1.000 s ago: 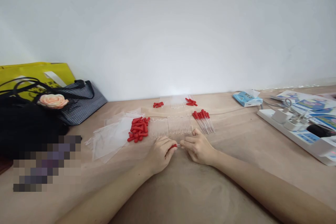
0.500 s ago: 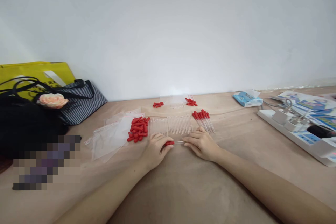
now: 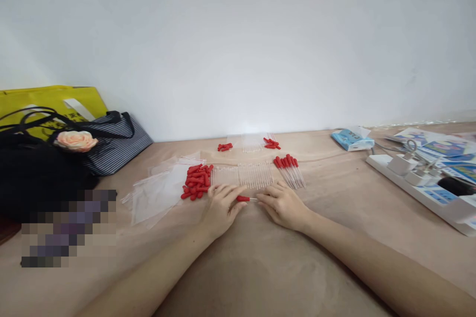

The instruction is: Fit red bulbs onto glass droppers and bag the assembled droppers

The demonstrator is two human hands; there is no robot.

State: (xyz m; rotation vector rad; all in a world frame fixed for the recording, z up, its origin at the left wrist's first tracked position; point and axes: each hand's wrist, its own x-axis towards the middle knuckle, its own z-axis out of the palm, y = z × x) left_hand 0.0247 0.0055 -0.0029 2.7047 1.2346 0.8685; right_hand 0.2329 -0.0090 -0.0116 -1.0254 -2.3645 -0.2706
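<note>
A dropper with a red rubber bulb (image 3: pixel 243 198) and a thin clear tube lies crosswise between my hands. My right hand (image 3: pixel 284 205) is closed on the tube end. My left hand (image 3: pixel 222 208) is loosened around the bulb, fingers raised above it and thumb just below; whether the thumb touches it I cannot tell. Just beyond my hands is a row of clear tubes (image 3: pixel 256 175). To its left is a heap of red bulbs (image 3: pixel 197 181). On its right lie several droppers with red bulbs fitted (image 3: pixel 289 168).
Clear zip bags (image 3: pixel 159 195) lie at the left. Near the wall are small groups of red bulbs (image 3: pixel 225 147) and more clear tubes. A tissue pack (image 3: pixel 351 139), a power strip (image 3: pixel 420 188) with plugs and papers are at the right. Bags (image 3: pixel 115 146) stand far left.
My left fingers have lifted and spread away from the red bulb, which now shows more fully. My right hand has come slightly closer to the bulb, leaving less tube showing.
</note>
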